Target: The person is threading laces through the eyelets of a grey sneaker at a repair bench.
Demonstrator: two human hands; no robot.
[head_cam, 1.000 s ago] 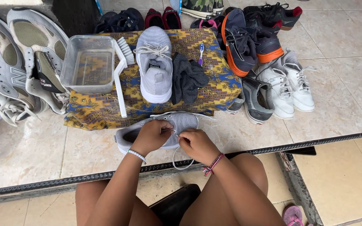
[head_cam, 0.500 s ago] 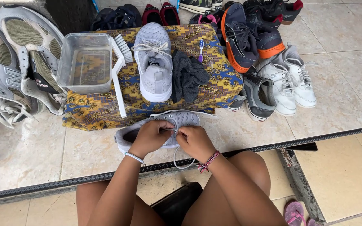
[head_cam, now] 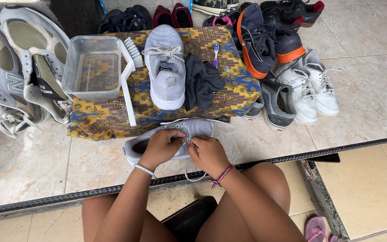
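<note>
Grey knit sneaker [head_cam: 193, 127] lies sideways, white lace [head_cam: 189, 172] hanging loose.

Bare tile [head_cam: 32, 161] lies open left of the grey shoe [head_cam: 198, 127] under both hands. Ahead, the patterned cloth [head_cam: 229, 89] bearing a plastic tub [head_cam: 92, 67], brush [head_cam: 128, 80] and second shoe [head_cam: 166, 67] blocks reach; sneakers [head_cam: 310, 89] seemingly crowd the right

Both hands, left hand [head_cam: 162, 147] and right hand [head_cam: 208, 153], on grey sneaker [head_cam: 193, 127] laces.
</note>
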